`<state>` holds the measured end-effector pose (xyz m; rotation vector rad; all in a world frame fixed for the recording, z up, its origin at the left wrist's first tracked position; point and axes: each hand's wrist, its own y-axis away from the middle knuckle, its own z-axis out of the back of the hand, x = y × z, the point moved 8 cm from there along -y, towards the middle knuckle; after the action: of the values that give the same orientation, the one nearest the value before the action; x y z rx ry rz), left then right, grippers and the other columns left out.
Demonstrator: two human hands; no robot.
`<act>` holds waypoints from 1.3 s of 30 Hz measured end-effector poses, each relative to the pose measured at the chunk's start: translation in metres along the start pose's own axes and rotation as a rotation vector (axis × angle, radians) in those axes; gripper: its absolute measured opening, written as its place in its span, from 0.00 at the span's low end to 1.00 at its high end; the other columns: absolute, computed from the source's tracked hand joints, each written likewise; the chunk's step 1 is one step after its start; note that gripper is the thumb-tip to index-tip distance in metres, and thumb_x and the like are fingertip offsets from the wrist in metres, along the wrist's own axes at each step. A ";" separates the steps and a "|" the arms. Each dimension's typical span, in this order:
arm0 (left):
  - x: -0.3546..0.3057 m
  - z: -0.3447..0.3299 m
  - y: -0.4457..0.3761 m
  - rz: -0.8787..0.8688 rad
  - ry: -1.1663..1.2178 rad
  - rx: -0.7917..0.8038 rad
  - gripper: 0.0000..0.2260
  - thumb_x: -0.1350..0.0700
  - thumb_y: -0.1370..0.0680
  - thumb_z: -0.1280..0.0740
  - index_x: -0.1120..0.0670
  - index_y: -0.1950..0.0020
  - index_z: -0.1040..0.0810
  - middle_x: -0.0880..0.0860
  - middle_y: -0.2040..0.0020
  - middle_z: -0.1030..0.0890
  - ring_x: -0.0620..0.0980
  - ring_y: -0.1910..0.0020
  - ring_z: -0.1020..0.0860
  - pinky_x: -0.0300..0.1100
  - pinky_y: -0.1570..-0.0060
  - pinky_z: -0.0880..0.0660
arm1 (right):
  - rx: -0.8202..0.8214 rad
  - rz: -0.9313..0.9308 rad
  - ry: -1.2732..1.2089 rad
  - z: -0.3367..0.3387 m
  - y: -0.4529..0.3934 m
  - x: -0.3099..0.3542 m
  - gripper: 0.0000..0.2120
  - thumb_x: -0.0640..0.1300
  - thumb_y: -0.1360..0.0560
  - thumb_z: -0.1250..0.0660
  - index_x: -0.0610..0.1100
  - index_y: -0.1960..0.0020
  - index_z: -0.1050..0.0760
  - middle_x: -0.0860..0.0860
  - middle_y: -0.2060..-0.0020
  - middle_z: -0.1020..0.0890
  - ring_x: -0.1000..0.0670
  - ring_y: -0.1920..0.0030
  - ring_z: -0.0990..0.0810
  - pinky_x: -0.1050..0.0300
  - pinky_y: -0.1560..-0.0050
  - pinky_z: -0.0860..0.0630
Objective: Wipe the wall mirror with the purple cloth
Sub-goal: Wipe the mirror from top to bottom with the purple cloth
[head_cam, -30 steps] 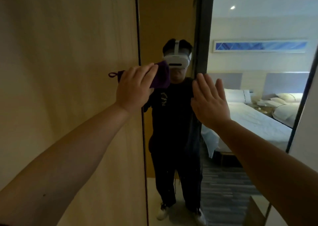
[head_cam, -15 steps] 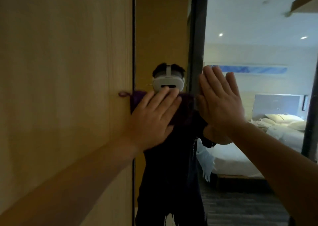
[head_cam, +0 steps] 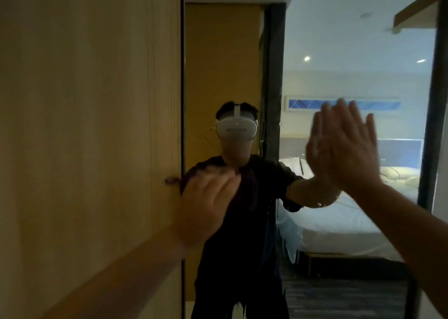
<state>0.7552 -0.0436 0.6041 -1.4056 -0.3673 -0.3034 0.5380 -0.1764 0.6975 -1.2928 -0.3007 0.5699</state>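
The wall mirror (head_cam: 339, 51) fills the right half of the view, framed in thin black beside a wooden panel. My left hand (head_cam: 206, 204) presses the purple cloth (head_cam: 247, 187) flat against the glass near the mirror's left edge; the cloth is dark and mostly hidden under the palm, with its small loop (head_cam: 171, 180) sticking out over the wood. My right hand (head_cam: 344, 151) lies flat and open against the glass further right and higher, fingers up. The mirror reflects a person in dark clothes wearing a white headset.
A tall light wooden panel (head_cam: 92, 136) stands to the left of the mirror. The reflection shows a bedroom with a white bed (head_cam: 339, 221), a blue wall picture (head_cam: 344, 104) and ceiling lights. A dark mirror frame edge (head_cam: 434, 124) runs down the right.
My left hand has slid down the glass with the cloth, uncovering the reflected headset. My right hand stays flat on the glass, shifted right in view as the camera tilted up.
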 end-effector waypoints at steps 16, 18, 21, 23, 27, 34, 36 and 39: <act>-0.038 -0.060 -0.115 -0.102 -0.158 0.198 0.33 0.43 0.20 0.40 0.58 0.21 0.45 0.59 0.21 0.43 0.60 0.22 0.44 0.58 0.25 0.46 | -0.105 0.022 -0.024 0.001 0.001 -0.057 0.26 0.52 0.16 0.54 0.40 0.24 0.37 0.41 0.22 0.41 0.41 0.20 0.48 0.38 0.23 0.52; -0.072 -0.071 -0.046 -0.178 -0.147 0.290 0.35 0.44 0.21 0.39 0.58 0.21 0.48 0.59 0.20 0.45 0.61 0.22 0.46 0.59 0.25 0.46 | -0.107 0.031 -0.038 0.001 0.000 -0.056 0.26 0.52 0.16 0.54 0.40 0.24 0.37 0.42 0.21 0.41 0.41 0.20 0.48 0.37 0.23 0.52; -0.118 -0.084 0.069 -0.268 -0.123 0.418 0.28 0.49 0.20 0.41 0.54 0.21 0.41 0.56 0.21 0.42 0.58 0.22 0.44 0.56 0.27 0.42 | -0.099 0.018 -0.039 0.000 -0.001 -0.059 0.26 0.53 0.16 0.55 0.41 0.23 0.38 0.42 0.21 0.41 0.41 0.20 0.48 0.38 0.22 0.52; -0.127 -0.080 0.106 -0.246 -0.074 0.425 0.23 0.51 0.18 0.43 0.52 0.22 0.36 0.52 0.22 0.38 0.55 0.22 0.41 0.52 0.28 0.40 | -0.101 0.016 -0.039 0.000 -0.001 -0.061 0.26 0.53 0.16 0.55 0.42 0.23 0.38 0.42 0.21 0.41 0.41 0.20 0.48 0.38 0.22 0.52; -0.122 -0.060 0.074 -0.180 0.078 0.366 0.15 0.55 0.16 0.44 0.51 0.30 0.28 0.50 0.31 0.26 0.51 0.34 0.27 0.48 0.40 0.29 | -0.063 0.054 -0.072 -0.001 -0.003 -0.061 0.27 0.54 0.16 0.55 0.41 0.23 0.38 0.41 0.22 0.41 0.40 0.21 0.47 0.36 0.23 0.51; -0.052 -0.004 -0.150 0.070 0.142 -0.119 0.18 0.61 0.23 0.36 0.57 0.33 0.29 0.57 0.39 0.24 0.56 0.41 0.28 0.48 0.40 0.33 | -0.025 -0.044 -0.040 0.015 0.000 -0.105 0.29 0.54 0.17 0.54 0.39 0.22 0.42 0.40 0.21 0.44 0.40 0.21 0.49 0.38 0.22 0.53; -0.028 0.000 -0.223 0.101 0.059 -0.169 0.19 0.60 0.24 0.34 0.59 0.33 0.26 0.58 0.38 0.22 0.56 0.40 0.28 0.47 0.37 0.34 | 0.008 -0.005 -0.010 0.011 0.000 -0.111 0.29 0.54 0.17 0.54 0.37 0.23 0.39 0.38 0.22 0.41 0.38 0.21 0.47 0.36 0.24 0.50; -0.012 -0.019 -0.289 0.130 -0.099 -0.082 0.23 0.58 0.23 0.34 0.57 0.28 0.28 0.57 0.31 0.25 0.58 0.32 0.28 0.50 0.33 0.35 | -0.024 0.011 -0.008 0.006 0.003 -0.113 0.30 0.54 0.18 0.55 0.40 0.21 0.45 0.39 0.21 0.44 0.39 0.21 0.49 0.36 0.23 0.52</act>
<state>0.6248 -0.1038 0.8557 -1.5218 -0.3462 -0.1443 0.4410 -0.2338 0.7075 -1.3164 -0.3074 0.5824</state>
